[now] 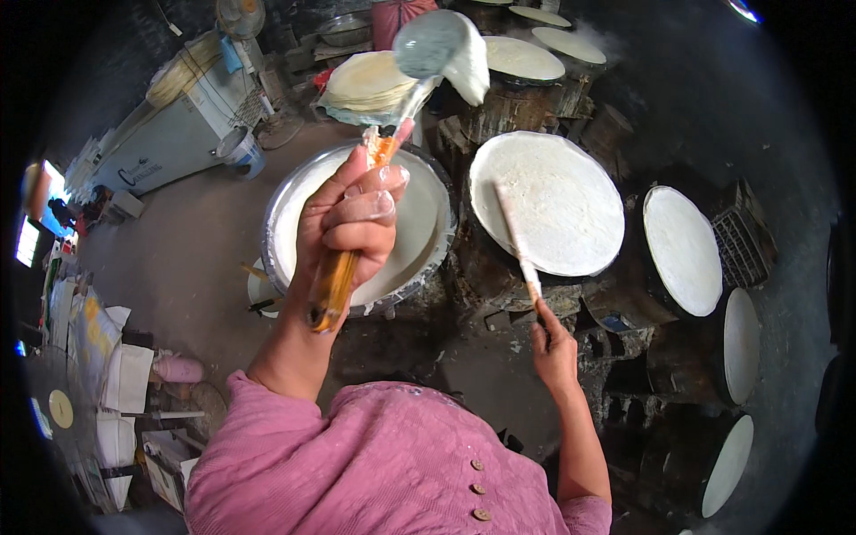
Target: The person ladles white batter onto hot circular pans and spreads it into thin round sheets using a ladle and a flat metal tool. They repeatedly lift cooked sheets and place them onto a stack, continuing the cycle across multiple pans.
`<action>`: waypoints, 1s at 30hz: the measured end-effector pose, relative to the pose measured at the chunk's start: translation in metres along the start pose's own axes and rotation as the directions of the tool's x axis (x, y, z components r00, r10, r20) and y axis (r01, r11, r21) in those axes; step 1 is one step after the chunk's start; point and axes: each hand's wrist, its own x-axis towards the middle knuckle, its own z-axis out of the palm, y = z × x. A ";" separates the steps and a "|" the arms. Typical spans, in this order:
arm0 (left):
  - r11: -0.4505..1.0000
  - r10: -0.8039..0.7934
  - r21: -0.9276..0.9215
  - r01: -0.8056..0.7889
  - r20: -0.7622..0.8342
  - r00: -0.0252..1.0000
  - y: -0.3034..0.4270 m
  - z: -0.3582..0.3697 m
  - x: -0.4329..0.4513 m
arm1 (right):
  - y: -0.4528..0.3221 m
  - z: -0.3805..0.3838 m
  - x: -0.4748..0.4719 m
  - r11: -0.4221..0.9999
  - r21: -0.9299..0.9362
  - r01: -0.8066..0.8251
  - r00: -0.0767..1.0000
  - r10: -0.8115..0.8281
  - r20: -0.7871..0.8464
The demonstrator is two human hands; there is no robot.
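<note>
My left hand [358,224] is raised over a wide metal basin [441,257] of white batter. It grips the orange-brown handle of a ladle [431,47]; white batter hangs off the ladle's bowl on its right side. In my right hand [555,344] is the end of a thin, batter-coated stick [518,244]. The stick's far part lies over a large round white sheet [548,200] on a drum-like stove. Whether the stick touches the sheet cannot be told.
More drum stoves with round white sheets [682,251] curve along the right. A stack of thin round sheets [371,83] stands beyond the basin. A white bucket [241,150] and a chest freezer [167,140] are at the left. Steam rises at the back.
</note>
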 end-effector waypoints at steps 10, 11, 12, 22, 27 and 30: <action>0.994 0.053 -0.071 -0.086 -0.384 0.922 0.041 -0.076 -0.073 | -0.008 0.002 -0.006 0.998 0.059 -0.038 0.986 0.047 -0.161; 0.997 0.040 -0.049 -0.061 -0.353 0.935 0.048 -0.083 -0.077 | -0.005 0.004 -0.011 0.995 0.088 -0.051 0.984 0.065 -0.168; 0.993 0.090 0.103 -0.050 -0.432 0.898 0.059 -0.099 -0.082 | -0.007 0.005 -0.016 0.995 0.071 -0.070 0.988 0.079 -0.130; 0.911 0.120 0.270 0.313 -0.897 0.426 0.127 -0.296 -0.094 | -0.063 0.063 0.024 0.986 -0.161 0.041 0.916 0.027 0.401; 0.953 -0.129 -0.286 -0.097 -0.676 0.726 0.129 -0.303 -0.084 | -0.064 0.118 0.061 0.940 -0.336 0.062 0.841 0.132 0.525; 0.950 -0.015 -0.254 -0.184 -0.622 0.783 0.120 -0.254 -0.082 | -0.065 0.131 0.067 0.945 -0.318 0.073 0.835 0.116 0.538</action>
